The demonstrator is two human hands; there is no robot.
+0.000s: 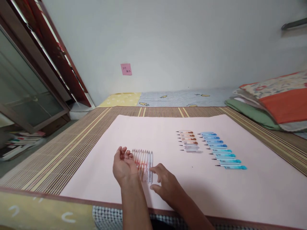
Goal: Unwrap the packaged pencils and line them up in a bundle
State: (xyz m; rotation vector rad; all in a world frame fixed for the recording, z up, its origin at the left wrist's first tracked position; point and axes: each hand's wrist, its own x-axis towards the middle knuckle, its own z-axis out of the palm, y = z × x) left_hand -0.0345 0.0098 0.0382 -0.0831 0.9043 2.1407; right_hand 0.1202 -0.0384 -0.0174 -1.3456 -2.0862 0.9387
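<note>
A close row of clear-barrelled pens (145, 161) lies side by side on a pale pink sheet, tips pointing away from me. Some have orange-red parts; those at the right end look clear grey. My left hand (124, 166) rests along the row's left side, palm turned up, fingers loosely bent and holding nothing visible; it covers part of the row. At the right end is my right hand (165, 183), thumb and forefinger apart. Its forefinger is at the outermost pen; whether it touches cannot be told.
On the pink sheet (96, 172), farther right, lie a column of brown and grey pens (189, 140) and a slanting column of blue and turquoise pens (220, 150). Folded bedding (283, 102) sits at the right edge. A pink note (126, 69) is on the wall.
</note>
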